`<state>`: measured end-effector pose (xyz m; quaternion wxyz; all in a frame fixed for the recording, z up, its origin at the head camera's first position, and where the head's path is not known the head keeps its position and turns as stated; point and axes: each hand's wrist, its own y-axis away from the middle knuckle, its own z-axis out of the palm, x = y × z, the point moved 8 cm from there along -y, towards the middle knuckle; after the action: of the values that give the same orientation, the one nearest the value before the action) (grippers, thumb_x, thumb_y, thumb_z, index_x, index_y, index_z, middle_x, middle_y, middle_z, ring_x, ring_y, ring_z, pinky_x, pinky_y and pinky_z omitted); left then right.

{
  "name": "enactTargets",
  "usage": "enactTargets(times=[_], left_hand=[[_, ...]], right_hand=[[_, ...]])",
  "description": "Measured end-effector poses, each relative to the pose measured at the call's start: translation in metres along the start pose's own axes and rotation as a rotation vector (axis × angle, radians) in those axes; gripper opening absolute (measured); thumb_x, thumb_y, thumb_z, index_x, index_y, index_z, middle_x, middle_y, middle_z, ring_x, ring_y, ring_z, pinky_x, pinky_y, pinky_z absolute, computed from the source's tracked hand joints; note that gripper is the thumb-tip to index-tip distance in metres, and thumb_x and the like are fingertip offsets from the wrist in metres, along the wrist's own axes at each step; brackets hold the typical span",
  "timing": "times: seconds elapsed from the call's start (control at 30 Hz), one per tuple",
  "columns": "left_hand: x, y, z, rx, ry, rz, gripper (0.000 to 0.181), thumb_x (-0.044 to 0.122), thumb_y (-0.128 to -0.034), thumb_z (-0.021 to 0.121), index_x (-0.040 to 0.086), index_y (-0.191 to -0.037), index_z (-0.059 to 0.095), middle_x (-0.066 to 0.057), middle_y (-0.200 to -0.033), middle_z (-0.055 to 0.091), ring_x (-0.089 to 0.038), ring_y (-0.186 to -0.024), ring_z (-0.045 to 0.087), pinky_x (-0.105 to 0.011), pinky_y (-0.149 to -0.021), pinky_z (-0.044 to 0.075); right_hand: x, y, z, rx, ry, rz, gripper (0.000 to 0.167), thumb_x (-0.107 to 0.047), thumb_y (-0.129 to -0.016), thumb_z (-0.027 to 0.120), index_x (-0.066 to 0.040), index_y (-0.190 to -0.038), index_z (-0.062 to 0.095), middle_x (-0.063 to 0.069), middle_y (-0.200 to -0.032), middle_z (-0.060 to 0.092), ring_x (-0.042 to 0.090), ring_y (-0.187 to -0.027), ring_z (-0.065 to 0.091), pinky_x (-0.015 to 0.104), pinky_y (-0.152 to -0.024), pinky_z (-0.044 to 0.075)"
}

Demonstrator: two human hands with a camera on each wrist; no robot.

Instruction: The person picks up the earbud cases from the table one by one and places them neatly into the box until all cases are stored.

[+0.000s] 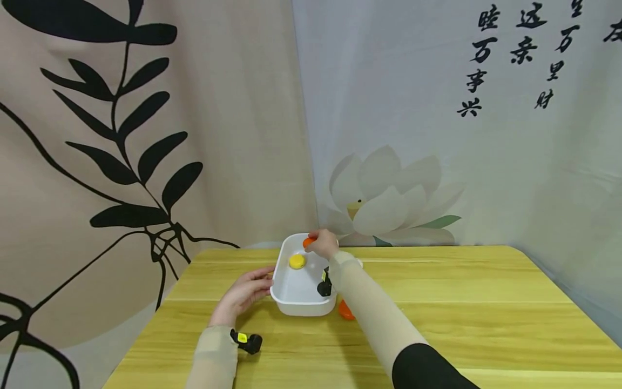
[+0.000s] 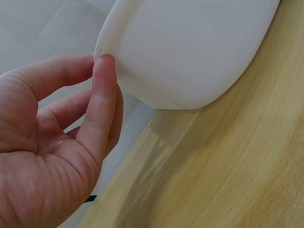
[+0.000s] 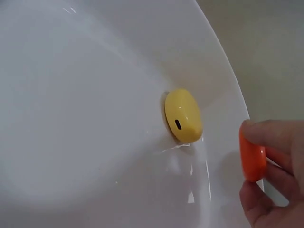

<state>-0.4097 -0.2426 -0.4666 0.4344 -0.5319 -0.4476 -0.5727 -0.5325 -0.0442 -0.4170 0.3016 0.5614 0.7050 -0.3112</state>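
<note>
At the left side of the white tray point(image 1: 303, 309), my left hand point(image 1: 243, 294) holds the rim with its fingertips. The left wrist view shows the thumb and fingers of that hand point(image 2: 57, 128) meeting at the edge of the tray point(image 2: 185, 52). My right hand point(image 1: 324, 243) is over the tray's far right corner, pinching a rounded orange piece point(image 1: 308, 242). In the right wrist view, thumb and fingers point(image 3: 280, 175) grip the orange piece point(image 3: 252, 156) near the rim. A yellow rounded piece point(image 3: 184, 115) with a small dark slot lies inside the tray.
Another orange piece point(image 1: 346, 310) lies on the wooden table point(image 1: 461, 313) just right of the tray, partly hidden by the right forearm. A small white object point(image 1: 360, 263) shows beyond that forearm. Printed curtains point(image 1: 243, 108) hang behind the table's far edge.
</note>
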Motion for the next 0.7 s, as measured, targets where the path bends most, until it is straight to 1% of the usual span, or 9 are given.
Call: enactTargets(times=[0.07, 0.1, 0.13, 0.3, 0.43, 0.57, 0.7], left_hand=[[0.0, 0.0, 0.0, 0.003, -0.001, -0.002, 0.05, -0.005, -0.0953, 0.052, -0.011, -0.143, 0.037, -0.026, -0.118, 0.051, -0.02, -0.091, 0.062, -0.025, -0.08, 0.055], [0.0, 0.0, 0.0, 0.003, -0.002, -0.003, 0.05, -0.005, -0.0954, 0.052, -0.011, -0.143, 0.037, -0.027, -0.119, 0.051, -0.02, -0.091, 0.062, -0.025, -0.08, 0.055], [0.0, -0.001, -0.001, 0.006, 0.0, -0.005, 0.05, -0.005, -0.0952, 0.052, -0.011, -0.142, 0.037, -0.027, -0.118, 0.051, -0.02, -0.091, 0.062, -0.025, -0.079, 0.055], [0.001, -0.001, 0.0, -0.001, 0.004, -0.004, 0.05, -0.005, -0.0951, 0.052, -0.012, -0.142, 0.037, -0.027, -0.117, 0.052, -0.02, -0.09, 0.062, -0.025, -0.079, 0.055], [0.001, 0.0, 0.0, 0.002, 0.006, -0.005, 0.05, -0.005, -0.0954, 0.052, -0.011, -0.142, 0.037, -0.027, -0.118, 0.051, -0.02, -0.091, 0.062, -0.025, -0.079, 0.055], [-0.001, 0.0, 0.001, 0.007, 0.016, -0.018, 0.05, -0.004, -0.0947, 0.054, -0.01, -0.142, 0.038, -0.027, -0.119, 0.051, -0.019, -0.09, 0.062, -0.025, -0.079, 0.055], [0.0, 0.001, 0.003, -0.001, 0.002, -0.018, 0.051, -0.003, -0.0953, 0.054, -0.009, -0.143, 0.038, -0.029, -0.122, 0.049, -0.019, -0.091, 0.062, -0.026, -0.081, 0.055]], right_hand=[[0.0, 0.0, 0.002, -0.003, 0.006, 0.001, 0.041, -0.011, -0.072, 0.081, -0.006, -0.112, 0.072, 0.008, -0.108, 0.068, 0.025, -0.096, 0.058, 0.035, -0.087, 0.048], [0.0, 0.002, 0.003, -0.014, 0.003, 0.021, 0.042, -0.009, -0.074, 0.08, -0.005, -0.115, 0.071, 0.009, -0.112, 0.067, 0.026, -0.101, 0.058, 0.036, -0.092, 0.047], [0.0, 0.003, 0.003, -0.016, 0.007, 0.022, 0.043, -0.009, -0.074, 0.08, -0.005, -0.116, 0.07, 0.009, -0.114, 0.066, 0.026, -0.103, 0.057, 0.036, -0.093, 0.046], [-0.001, 0.006, 0.005, -0.015, 0.039, 0.021, 0.044, -0.008, -0.076, 0.079, -0.006, -0.119, 0.069, 0.009, -0.12, 0.064, 0.025, -0.106, 0.056, 0.035, -0.094, 0.047], [0.0, 0.006, 0.007, -0.016, 0.052, 0.024, 0.044, -0.007, -0.075, 0.079, -0.005, -0.118, 0.069, 0.01, -0.116, 0.066, 0.025, -0.103, 0.057, 0.034, -0.093, 0.047], [0.0, 0.006, 0.009, -0.017, 0.086, 0.026, 0.043, -0.007, -0.074, 0.079, -0.004, -0.116, 0.069, 0.01, -0.111, 0.067, 0.025, -0.1, 0.057, 0.034, -0.092, 0.046], [0.0, 0.006, 0.012, -0.021, 0.109, 0.037, 0.041, -0.008, -0.075, 0.079, -0.004, -0.115, 0.07, 0.008, -0.109, 0.067, 0.024, -0.099, 0.057, 0.034, -0.093, 0.046]])
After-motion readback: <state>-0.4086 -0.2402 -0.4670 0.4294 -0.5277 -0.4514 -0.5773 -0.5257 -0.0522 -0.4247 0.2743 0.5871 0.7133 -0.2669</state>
